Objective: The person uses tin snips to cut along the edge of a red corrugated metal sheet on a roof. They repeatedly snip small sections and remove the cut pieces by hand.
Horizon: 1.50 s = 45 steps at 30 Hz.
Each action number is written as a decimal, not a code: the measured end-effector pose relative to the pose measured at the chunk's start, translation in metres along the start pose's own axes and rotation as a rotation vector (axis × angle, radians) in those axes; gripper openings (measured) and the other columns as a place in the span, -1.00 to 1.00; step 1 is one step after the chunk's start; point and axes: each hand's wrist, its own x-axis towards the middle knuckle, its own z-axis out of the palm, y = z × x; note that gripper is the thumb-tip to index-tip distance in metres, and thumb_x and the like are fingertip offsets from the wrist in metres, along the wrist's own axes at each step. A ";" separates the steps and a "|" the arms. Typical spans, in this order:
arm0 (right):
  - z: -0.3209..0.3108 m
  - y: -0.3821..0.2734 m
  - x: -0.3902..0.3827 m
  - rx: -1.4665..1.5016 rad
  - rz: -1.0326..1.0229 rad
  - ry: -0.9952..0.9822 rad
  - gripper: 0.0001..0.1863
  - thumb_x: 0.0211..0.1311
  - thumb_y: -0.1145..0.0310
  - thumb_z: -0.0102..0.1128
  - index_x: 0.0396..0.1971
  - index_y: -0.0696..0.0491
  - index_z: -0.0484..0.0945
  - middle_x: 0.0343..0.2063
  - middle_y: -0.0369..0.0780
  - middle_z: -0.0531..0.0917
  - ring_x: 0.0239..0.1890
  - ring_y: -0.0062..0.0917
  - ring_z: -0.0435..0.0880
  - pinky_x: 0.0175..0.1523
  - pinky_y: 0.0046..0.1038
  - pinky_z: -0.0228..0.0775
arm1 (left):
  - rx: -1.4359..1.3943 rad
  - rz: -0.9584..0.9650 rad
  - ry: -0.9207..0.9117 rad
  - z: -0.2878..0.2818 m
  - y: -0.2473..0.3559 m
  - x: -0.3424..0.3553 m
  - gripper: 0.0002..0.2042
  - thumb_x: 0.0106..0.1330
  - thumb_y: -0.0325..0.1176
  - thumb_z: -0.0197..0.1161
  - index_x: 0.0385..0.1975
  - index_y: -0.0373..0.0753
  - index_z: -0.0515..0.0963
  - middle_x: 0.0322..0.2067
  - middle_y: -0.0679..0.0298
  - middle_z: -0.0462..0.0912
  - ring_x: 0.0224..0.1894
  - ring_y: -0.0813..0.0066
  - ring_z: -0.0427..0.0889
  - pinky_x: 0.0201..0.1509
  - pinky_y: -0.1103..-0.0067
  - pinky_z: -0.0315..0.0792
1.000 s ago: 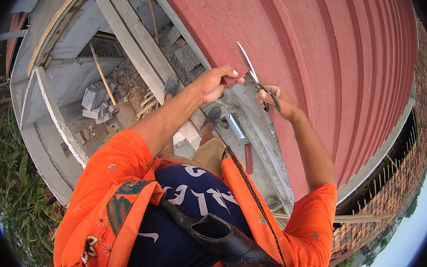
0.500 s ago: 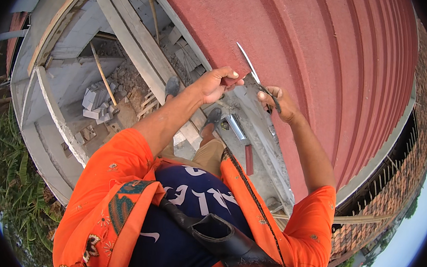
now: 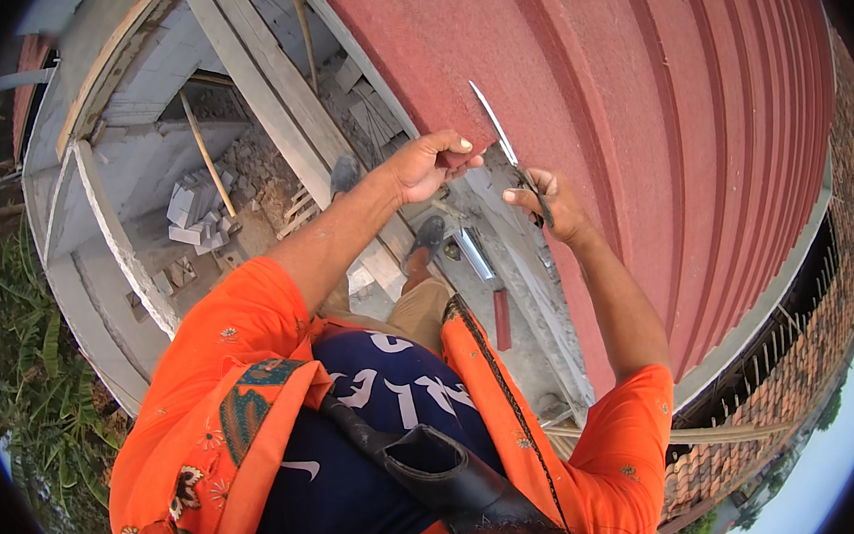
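Observation:
My right hand [image 3: 560, 209] is closed round the dark handles of a pair of scissors [image 3: 496, 124]. Their long silver blade points up and left across the red ribbed roofing sheet [image 3: 552, 86]. Just left of the blade, my left hand [image 3: 423, 169] pinches a small red flap [image 3: 464, 157] at the sheet's lower edge. Whether that flap is still joined to the sheet is hard to see. Both hands are above the sheet's near corner, the fingers partly hiding the edge.
My feet [image 3: 427, 235] stand high up by long wooden planks [image 3: 262, 73]. Below left lies an unfinished room with grey blocks [image 3: 196, 211] and rubble. A silver metal piece [image 3: 473, 254] and a red strip [image 3: 501, 320] lie near my feet. A tiled roof [image 3: 733, 462] borders the right.
The scissors have shifted slightly up and left, and my right thumb has moved on the handles. My left hand keeps its pinch, almost in the same place.

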 end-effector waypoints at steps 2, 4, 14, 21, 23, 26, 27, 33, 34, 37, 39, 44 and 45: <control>0.000 0.003 0.001 0.003 -0.008 -0.012 -0.49 0.14 -0.11 0.72 -0.44 -0.01 0.64 -0.62 -0.42 0.55 -0.57 -0.69 0.48 -0.46 -0.52 0.21 | 0.011 -0.008 0.014 0.003 0.001 0.000 -0.92 0.35 -0.24 0.46 -0.26 -0.01 0.71 -0.16 0.36 0.79 0.08 0.42 0.74 0.33 0.39 0.34; 0.000 0.003 0.002 -0.012 -0.018 -0.016 -0.50 0.16 -0.10 0.72 -0.45 -0.01 0.63 -0.62 -0.42 0.55 -0.57 -0.70 0.47 -0.46 -0.52 0.21 | 0.069 0.005 0.087 0.008 0.001 -0.003 -0.88 0.35 -0.20 0.48 -0.23 -0.03 0.74 -0.13 0.35 0.81 0.11 0.41 0.74 0.37 0.38 0.32; -0.001 0.012 0.004 0.056 -0.025 0.070 -0.49 0.08 0.04 0.81 -0.34 -0.02 0.56 -0.55 -0.43 0.54 -0.52 -0.71 0.48 -0.44 -0.55 0.26 | 0.093 -0.154 0.196 0.051 -0.039 -0.019 0.05 0.18 0.39 0.53 0.57 -0.15 0.37 0.45 -0.02 0.48 0.53 0.10 0.41 0.69 0.04 -0.03; -0.006 0.018 0.008 0.086 -0.070 -0.017 -0.46 0.04 0.06 0.84 -0.32 -0.02 0.55 -0.52 -0.41 0.56 -0.47 -0.71 0.52 -0.38 -0.53 0.34 | 0.000 0.047 0.240 0.078 -0.075 -0.010 -0.07 0.33 0.28 0.51 0.55 -0.21 0.38 0.33 0.02 0.58 0.46 0.18 0.48 0.66 0.21 0.10; -0.004 0.005 0.009 0.047 -0.082 -0.045 -0.47 0.03 0.08 0.84 -0.30 -0.01 0.57 -0.50 -0.40 0.58 -0.44 -0.70 0.54 -0.35 -0.53 0.37 | 0.129 0.099 0.308 0.074 -0.078 0.005 -0.29 0.44 0.18 0.46 0.35 -0.28 0.52 0.24 0.09 0.61 0.31 0.31 0.60 0.50 0.21 0.44; -0.013 0.003 0.002 0.057 -0.098 -0.081 -0.49 0.04 0.13 0.83 -0.24 0.00 0.61 -0.43 -0.39 0.64 -0.41 -0.68 0.57 -0.31 -0.53 0.40 | 0.177 0.021 0.291 0.088 -0.075 0.024 -0.31 0.45 0.16 0.46 0.27 -0.35 0.54 0.14 0.05 0.67 0.22 0.28 0.65 0.38 0.28 0.55; -0.014 0.003 0.005 0.082 -0.103 -0.119 -0.50 0.04 0.16 0.83 -0.20 0.01 0.63 -0.41 -0.39 0.67 -0.39 -0.68 0.59 -0.30 -0.53 0.42 | 0.170 0.010 0.308 0.095 -0.076 0.021 -0.31 0.48 0.15 0.43 0.29 -0.38 0.54 0.10 0.02 0.69 0.26 0.24 0.62 0.39 0.29 0.52; -0.031 0.018 0.020 0.233 -0.016 -0.308 -0.56 0.10 0.38 0.75 -0.07 0.02 0.67 -0.29 -0.36 0.75 -0.28 -0.66 0.67 -0.16 -0.53 0.51 | 0.301 0.103 0.457 0.096 -0.061 0.026 -0.54 0.59 0.01 0.33 -0.01 -0.38 0.66 -0.19 0.12 0.76 -0.18 0.36 0.77 -0.06 0.39 0.73; -0.032 0.021 0.024 0.266 0.007 -0.343 -0.55 0.10 0.42 0.73 -0.05 0.03 0.67 -0.26 -0.34 0.77 -0.25 -0.65 0.70 -0.12 -0.53 0.54 | 0.294 0.100 0.482 0.099 -0.059 0.021 -0.57 0.59 -0.01 0.32 -0.04 -0.37 0.67 -0.22 0.15 0.76 -0.25 0.39 0.76 -0.13 0.41 0.73; -0.048 0.023 0.023 0.296 0.008 -0.459 -0.48 0.16 0.27 0.69 0.08 0.07 0.65 -0.11 -0.19 0.83 -0.18 -0.52 0.76 -0.05 -0.40 0.60 | 0.232 0.058 0.477 0.104 -0.061 0.020 -0.59 0.61 -0.04 0.30 -0.04 -0.38 0.68 -0.27 0.21 0.74 -0.29 0.42 0.73 -0.10 0.43 0.71; -0.048 0.005 0.007 0.449 0.070 -0.434 -0.43 0.23 0.17 0.63 0.15 0.08 0.62 0.00 -0.15 0.82 -0.10 -0.47 0.76 0.07 -0.31 0.59 | 0.195 0.046 0.501 0.098 -0.064 0.024 -0.61 0.61 -0.07 0.29 -0.04 -0.38 0.68 -0.30 0.27 0.70 -0.33 0.49 0.67 -0.13 0.45 0.66; -0.033 -0.020 -0.018 0.046 0.197 -0.258 -0.30 0.29 -0.03 0.55 0.26 0.09 0.56 0.08 -0.18 0.72 0.12 -0.44 0.65 0.22 -0.22 0.50 | 0.299 0.157 0.590 0.104 -0.071 0.033 -0.57 0.59 -0.01 0.30 -0.19 -0.36 0.69 -0.34 0.26 0.72 -0.32 0.47 0.65 -0.19 0.39 0.57; -0.024 -0.023 -0.018 0.012 0.202 -0.242 -0.32 0.29 -0.04 0.56 0.23 0.07 0.57 0.04 -0.21 0.69 0.09 -0.46 0.63 0.18 -0.25 0.48 | 0.295 0.157 0.601 0.105 -0.076 0.034 -0.55 0.58 0.01 0.30 -0.22 -0.36 0.69 -0.35 0.25 0.73 -0.30 0.45 0.64 -0.18 0.36 0.55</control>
